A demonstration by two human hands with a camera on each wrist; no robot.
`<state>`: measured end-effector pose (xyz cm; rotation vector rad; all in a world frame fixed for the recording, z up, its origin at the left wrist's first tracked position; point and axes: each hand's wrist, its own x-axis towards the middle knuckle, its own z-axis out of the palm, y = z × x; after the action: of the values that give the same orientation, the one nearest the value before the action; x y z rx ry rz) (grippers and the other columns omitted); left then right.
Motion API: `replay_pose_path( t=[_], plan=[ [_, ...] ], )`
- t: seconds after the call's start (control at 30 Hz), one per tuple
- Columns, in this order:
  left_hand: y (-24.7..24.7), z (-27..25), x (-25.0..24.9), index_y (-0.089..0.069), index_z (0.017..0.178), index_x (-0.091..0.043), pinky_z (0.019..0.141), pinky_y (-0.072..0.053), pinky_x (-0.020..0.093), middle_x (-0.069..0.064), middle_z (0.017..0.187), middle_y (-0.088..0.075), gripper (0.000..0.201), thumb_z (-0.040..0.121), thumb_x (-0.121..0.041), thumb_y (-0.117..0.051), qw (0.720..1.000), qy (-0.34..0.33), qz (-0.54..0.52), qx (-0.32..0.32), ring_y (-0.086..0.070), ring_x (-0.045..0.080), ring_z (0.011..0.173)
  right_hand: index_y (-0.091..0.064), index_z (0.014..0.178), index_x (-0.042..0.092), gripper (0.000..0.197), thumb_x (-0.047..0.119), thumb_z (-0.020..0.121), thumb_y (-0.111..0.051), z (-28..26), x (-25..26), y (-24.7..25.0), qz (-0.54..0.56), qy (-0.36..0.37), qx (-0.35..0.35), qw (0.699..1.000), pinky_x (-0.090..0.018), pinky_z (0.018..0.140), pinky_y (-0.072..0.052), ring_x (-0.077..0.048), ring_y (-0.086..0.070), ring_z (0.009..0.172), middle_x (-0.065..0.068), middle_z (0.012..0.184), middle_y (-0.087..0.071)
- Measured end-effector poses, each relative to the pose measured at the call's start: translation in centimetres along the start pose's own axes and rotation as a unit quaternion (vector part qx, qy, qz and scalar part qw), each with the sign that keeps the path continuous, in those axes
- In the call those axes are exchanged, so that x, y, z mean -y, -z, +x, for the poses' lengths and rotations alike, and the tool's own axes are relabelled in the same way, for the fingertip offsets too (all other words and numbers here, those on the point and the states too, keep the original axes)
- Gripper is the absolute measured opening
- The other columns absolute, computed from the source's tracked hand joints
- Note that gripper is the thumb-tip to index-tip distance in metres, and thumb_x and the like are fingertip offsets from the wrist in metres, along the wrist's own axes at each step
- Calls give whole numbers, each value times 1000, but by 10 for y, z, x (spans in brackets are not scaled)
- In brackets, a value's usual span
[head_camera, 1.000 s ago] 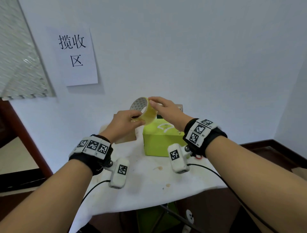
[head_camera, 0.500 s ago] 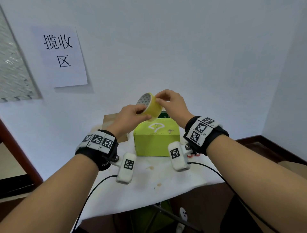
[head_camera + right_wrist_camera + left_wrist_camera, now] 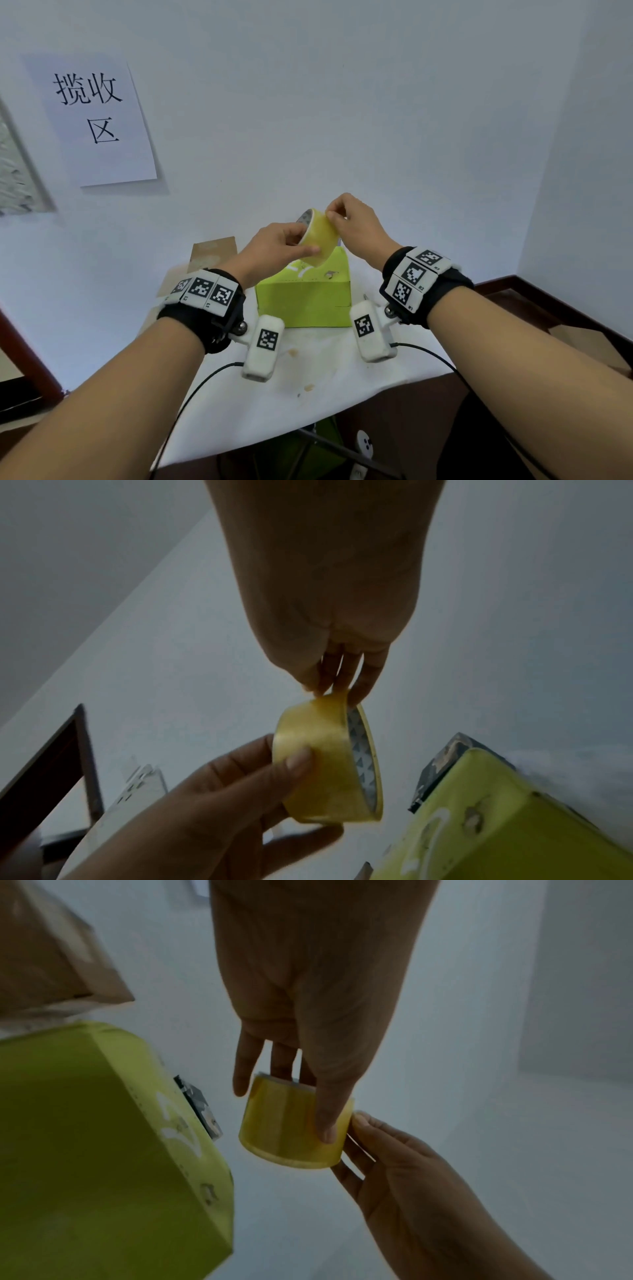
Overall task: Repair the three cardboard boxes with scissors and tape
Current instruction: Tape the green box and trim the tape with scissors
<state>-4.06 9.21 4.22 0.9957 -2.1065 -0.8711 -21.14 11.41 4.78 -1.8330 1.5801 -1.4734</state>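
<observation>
The left hand (image 3: pixel 274 245) grips a glossy yellow tape roll (image 3: pixel 317 240) in open air above the matte green box (image 3: pixel 305 298). The right hand (image 3: pixel 356 222) pinches the roll's upper edge (fingertips bunched together). A brown cardboard box (image 3: pixel 212 253) stands left of the left hand.

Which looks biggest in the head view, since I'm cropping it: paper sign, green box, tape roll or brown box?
1. Paper sign, largest as seen.
2. Green box.
3. Tape roll and brown box: unsure, since the roll is nearer the camera and the box is partly hidden by the left hand.
</observation>
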Motion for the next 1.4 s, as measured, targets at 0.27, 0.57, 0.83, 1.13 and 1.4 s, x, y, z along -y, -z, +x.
replay_pose_path(
  t=[0.27,0.57,0.83,1.13,1.4],
  plan=[
    [-2,9,-15,-50,125,-33,80,-39,11,-22,119,-54,44,85,-37,-69,996,-31,74,-48,-53,-9,105,-59,90,12,7,7,92,-54,-3,-10,-4,-16,16,-21,1000,-19,74,-39,-17,-55,90,-5,99,-62],
    [-11,21,-23,-70,101,-20,66,-38,-1,-9,86,-67,17,90,-11,-62,980,-67,145,-119,-60,4,82,-63,87,11,5,8,88,-60,-5,5,-1,-1,59,-59,996,-3,69,-38,-10,-54,85,-4,95,-65],
    [-12,16,-28,-71,84,-23,61,-44,10,-10,85,-68,17,89,-12,-59,985,-20,45,-166,-60,3,80,-53,97,10,38,39,82,-72,-18,0,5,13,-33,-42,999,-24,78,-42,-14,-49,94,-3,103,-51],
    [-15,23,-27,-67,84,-9,67,-52,19,-1,78,-66,8,89,-15,-66,976,45,-137,-162,-63,7,66,-58,89,12,29,40,89,-62,-29,5,5,23,-71,52,996,-22,60,-39,-12,-51,74,2,83,-55],
    [-21,18,-25,-66,83,-10,52,-42,6,0,80,-63,5,87,-8,-67,984,39,-114,-132,-59,3,68,-58,95,17,13,29,93,-59,-32,5,7,94,-109,141,980,-49,85,-55,-34,-69,90,-18,100,-70]
  ],
)
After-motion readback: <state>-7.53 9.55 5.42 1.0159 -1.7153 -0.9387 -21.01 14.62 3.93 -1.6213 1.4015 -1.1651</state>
